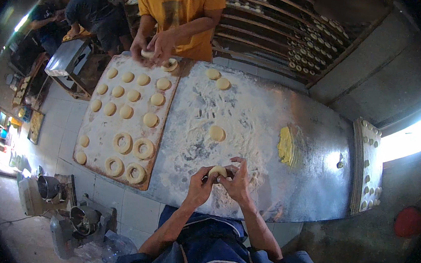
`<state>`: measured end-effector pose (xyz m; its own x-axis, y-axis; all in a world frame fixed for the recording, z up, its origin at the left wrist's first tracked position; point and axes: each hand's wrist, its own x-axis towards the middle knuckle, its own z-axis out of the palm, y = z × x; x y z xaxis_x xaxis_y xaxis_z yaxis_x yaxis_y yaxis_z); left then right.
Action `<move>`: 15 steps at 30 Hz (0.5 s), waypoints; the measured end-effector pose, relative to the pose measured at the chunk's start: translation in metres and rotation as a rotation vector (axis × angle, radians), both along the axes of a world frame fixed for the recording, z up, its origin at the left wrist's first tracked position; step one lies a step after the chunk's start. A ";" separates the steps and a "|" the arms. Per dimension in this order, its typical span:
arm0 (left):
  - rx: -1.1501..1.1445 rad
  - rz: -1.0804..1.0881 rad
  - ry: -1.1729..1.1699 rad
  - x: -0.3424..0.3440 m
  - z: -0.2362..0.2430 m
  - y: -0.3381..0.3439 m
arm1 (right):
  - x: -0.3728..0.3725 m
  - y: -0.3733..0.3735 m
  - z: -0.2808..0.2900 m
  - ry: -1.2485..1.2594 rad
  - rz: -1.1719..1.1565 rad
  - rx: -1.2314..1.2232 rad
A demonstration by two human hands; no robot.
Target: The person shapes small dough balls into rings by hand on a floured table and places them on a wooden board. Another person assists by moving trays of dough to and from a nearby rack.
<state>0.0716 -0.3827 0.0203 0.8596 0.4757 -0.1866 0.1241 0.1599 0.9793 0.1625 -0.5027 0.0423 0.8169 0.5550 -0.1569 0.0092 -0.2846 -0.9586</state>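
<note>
My left hand (201, 184) and my right hand (237, 184) meet above the near edge of the table, fingers curled around one pale piece of dough (217, 171). My thumbs press into its near side. Just beyond my hands, a round dough ball (216, 133) lies on the floured metal table (310, 189). Two more balls (222, 84) sit close together toward the far edge. To my left, a floured wooden board (102, 132) carries rows of dough balls (150, 120) and, near its front, several dough rings (143, 156) with open middles.
Across the table a person in an orange shirt (188, 8) handles dough (147, 54) over the board's far end. A smear of yellow fat (285, 146) is on the table's right side. Trays of dough (369, 169) lean at the right edge; a wooden rack (277, 35) stands behind.
</note>
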 end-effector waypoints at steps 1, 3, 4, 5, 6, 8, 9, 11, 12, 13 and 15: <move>-0.061 0.000 -0.033 0.003 -0.001 -0.008 | 0.004 -0.007 0.004 -0.024 0.053 -0.026; -0.224 0.033 -0.059 0.008 -0.004 -0.020 | 0.014 -0.024 0.011 0.193 0.192 0.050; -0.398 0.010 -0.157 0.008 -0.005 -0.023 | 0.018 -0.031 0.012 0.300 0.261 0.132; -0.583 -0.013 -0.206 0.009 -0.005 -0.027 | 0.023 -0.038 0.010 0.385 0.249 0.159; -0.770 -0.036 -0.258 0.008 -0.005 -0.029 | 0.028 -0.044 0.006 0.468 0.237 0.228; -0.600 -0.196 -0.187 0.008 -0.004 -0.034 | 0.036 -0.051 -0.008 0.741 0.142 0.466; -0.521 -0.248 -0.139 0.008 -0.004 -0.034 | 0.039 -0.052 -0.017 0.653 0.116 0.299; -0.529 -0.138 -0.241 0.013 -0.003 -0.040 | 0.041 -0.050 -0.037 0.432 0.089 -0.058; -0.645 -0.061 -0.335 0.018 -0.003 -0.041 | 0.035 -0.051 -0.045 0.284 0.015 -0.107; -0.755 0.024 -0.412 0.024 -0.003 -0.042 | 0.031 -0.050 -0.050 0.195 -0.062 -0.049; -0.619 0.108 -0.251 0.031 -0.004 -0.043 | 0.025 -0.051 -0.052 0.874 -0.208 0.576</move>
